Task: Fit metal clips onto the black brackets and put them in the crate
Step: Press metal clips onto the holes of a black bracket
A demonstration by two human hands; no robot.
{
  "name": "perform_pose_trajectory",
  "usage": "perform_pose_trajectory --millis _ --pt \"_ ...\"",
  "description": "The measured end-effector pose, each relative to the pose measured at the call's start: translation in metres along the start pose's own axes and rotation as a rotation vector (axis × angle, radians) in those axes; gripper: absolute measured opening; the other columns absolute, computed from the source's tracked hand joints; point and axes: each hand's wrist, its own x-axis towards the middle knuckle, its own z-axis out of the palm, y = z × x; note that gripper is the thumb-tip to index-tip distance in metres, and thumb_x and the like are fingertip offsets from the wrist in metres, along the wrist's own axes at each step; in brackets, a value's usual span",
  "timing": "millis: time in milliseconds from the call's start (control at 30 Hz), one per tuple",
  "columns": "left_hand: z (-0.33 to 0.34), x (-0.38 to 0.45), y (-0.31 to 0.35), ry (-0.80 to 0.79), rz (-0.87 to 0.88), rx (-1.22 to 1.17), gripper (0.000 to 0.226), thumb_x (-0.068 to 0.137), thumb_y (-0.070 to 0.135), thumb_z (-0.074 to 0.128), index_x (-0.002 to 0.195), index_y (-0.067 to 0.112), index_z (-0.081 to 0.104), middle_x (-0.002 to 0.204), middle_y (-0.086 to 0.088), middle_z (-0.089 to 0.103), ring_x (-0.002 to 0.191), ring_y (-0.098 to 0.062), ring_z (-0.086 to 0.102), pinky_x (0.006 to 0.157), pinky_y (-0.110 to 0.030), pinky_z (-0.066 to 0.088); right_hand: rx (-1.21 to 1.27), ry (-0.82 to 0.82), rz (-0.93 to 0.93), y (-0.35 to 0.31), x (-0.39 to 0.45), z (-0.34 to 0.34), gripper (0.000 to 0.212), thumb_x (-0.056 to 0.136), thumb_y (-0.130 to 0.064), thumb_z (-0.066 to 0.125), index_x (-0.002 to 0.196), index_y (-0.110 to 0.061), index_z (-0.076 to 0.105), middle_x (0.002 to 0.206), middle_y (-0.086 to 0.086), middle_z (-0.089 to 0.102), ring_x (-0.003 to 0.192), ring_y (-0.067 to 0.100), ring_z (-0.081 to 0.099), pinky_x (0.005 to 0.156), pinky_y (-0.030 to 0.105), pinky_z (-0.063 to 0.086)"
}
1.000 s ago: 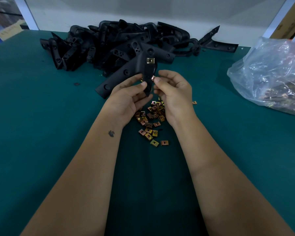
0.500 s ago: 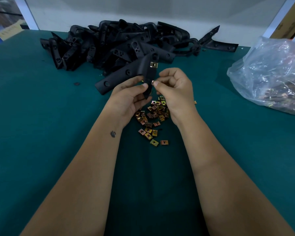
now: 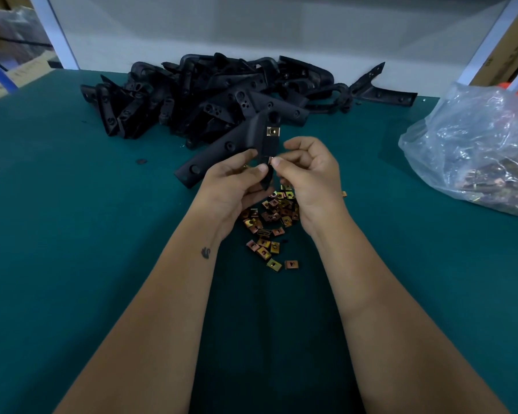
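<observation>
left hand (image 3: 237, 180) grips the black bracket (image 3: 237, 147) upright so its edge faces the right hand (image 3: 308, 171), which pinches a clip (image 3: 271, 159) onto it, loose clips (image 3: 271, 222) piled at 6 o'clock on the tabletop (image 3: 72, 234)

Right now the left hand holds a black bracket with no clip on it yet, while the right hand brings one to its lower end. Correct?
Not quite. The head view shows one metal clip already fitted near the upper end of the black bracket. The rest stands: the left hand holds the bracket and the right hand pinches a second clip at its lower end.
</observation>
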Motion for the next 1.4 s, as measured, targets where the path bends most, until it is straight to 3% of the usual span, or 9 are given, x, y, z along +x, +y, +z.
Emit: perform_pose_trajectory --millis 167,333,467,567,733,933,1033,1233,1400 --pt "0.002 -0.001 -0.001 -0.010 0.001 0.031 0.044 0.094 -0.004 0.058 0.136 0.003 0.050 0.079 0.001 0.074 0.071 -0.010 0.071 0.067 -0.026 0.059 -0.031 -0.013 -0.018 0.001 -0.002 0.004 0.027 0.084 0.009 0.066 0.090 -0.016 0.058 0.062 -0.010 0.062 0.062 0.000 0.060 0.063 0.014 0.047" --pt "0.002 0.000 -0.003 0.022 0.019 0.049 0.043 0.093 -0.002 0.061 0.135 0.004 0.052 0.096 -0.007 0.068 0.073 -0.009 0.072 0.070 -0.027 0.059 -0.060 0.009 -0.019 0.004 -0.001 0.003 0.021 0.085 0.006 0.066 0.093 -0.013 0.061 0.075 -0.003 0.068 0.072 0.005 0.064 0.069 0.018 0.050" --pt "0.002 0.002 -0.003 0.024 0.029 0.010 0.022 0.092 0.000 0.062 0.111 0.010 0.062 0.090 -0.006 0.073 0.077 -0.014 0.073 0.071 -0.028 0.059 -0.011 0.060 0.027 0.005 0.000 0.006 0.013 0.092 -0.001 0.060 0.102 -0.007 0.067 0.086 0.002 0.070 0.069 0.005 0.062 0.066 0.019 0.050" --pt "0.003 0.004 -0.003 0.055 0.033 -0.052 0.028 0.092 0.001 0.062 0.120 0.001 0.059 0.088 -0.008 0.071 0.077 -0.015 0.071 0.072 -0.028 0.059 0.047 0.184 0.060 0.004 -0.001 0.008 0.020 0.095 -0.007 0.054 0.091 -0.014 0.072 0.089 0.007 0.072 0.064 0.009 0.059 0.064 0.023 0.050" --pt "0.007 0.005 -0.005 0.105 0.087 0.019 0.021 0.092 0.001 0.063 0.106 0.016 0.059 0.080 -0.003 0.074 0.075 -0.012 0.072 0.069 -0.024 0.058 -0.296 0.177 -0.085 0.007 -0.010 0.015 0.021 0.094 -0.020 0.058 0.078 -0.014 0.071 0.078 0.005 0.067 0.071 0.011 0.058 0.067 0.028 0.047" --pt "0.007 0.004 -0.009 0.184 0.177 0.374 0.031 0.092 0.014 0.068 0.122 0.011 0.062 0.083 0.004 0.074 0.077 -0.009 0.070 0.067 -0.023 0.055 -0.739 0.243 -0.380 0.007 -0.018 0.024 0.020 0.089 -0.029 0.065 0.080 -0.011 0.069 0.083 -0.008 0.060 0.076 0.009 0.056 0.064 0.024 0.041" --pt "0.007 0.002 -0.006 0.189 0.236 0.459 0.026 0.091 0.015 0.068 0.116 0.009 0.067 0.092 -0.008 0.074 0.081 -0.015 0.069 0.072 -0.029 0.057 -0.688 0.223 -0.349 0.009 -0.017 0.025 0.020 0.089 -0.030 0.066 0.086 -0.011 0.071 0.088 -0.009 0.062 0.082 0.009 0.057 0.069 0.024 0.043" --pt "0.015 -0.006 -0.007 0.122 0.364 0.648 0.016 0.088 0.006 0.064 0.096 0.019 0.069 0.074 0.012 0.067 0.070 -0.001 0.062 0.062 -0.019 0.049 -0.396 0.237 -0.098 0.005 -0.015 0.022 0.024 0.086 -0.038 0.069 0.095 -0.016 0.068 0.093 -0.006 0.067 0.086 0.005 0.061 0.077 0.023 0.051" --pt "0.030 -0.018 -0.012 0.032 0.340 0.666 0.029 0.091 0.017 0.068 0.120 0.018 0.068 0.099 0.008 0.072 0.093 -0.004 0.067 0.085 -0.021 0.052 -0.194 0.415 -0.064 -0.006 -0.026 -0.005 0.013 0.089 -0.029 0.068 0.079 -0.022 0.066 0.074 -0.007 0.069 0.069 0.001 0.062 0.063 0.016 0.048"
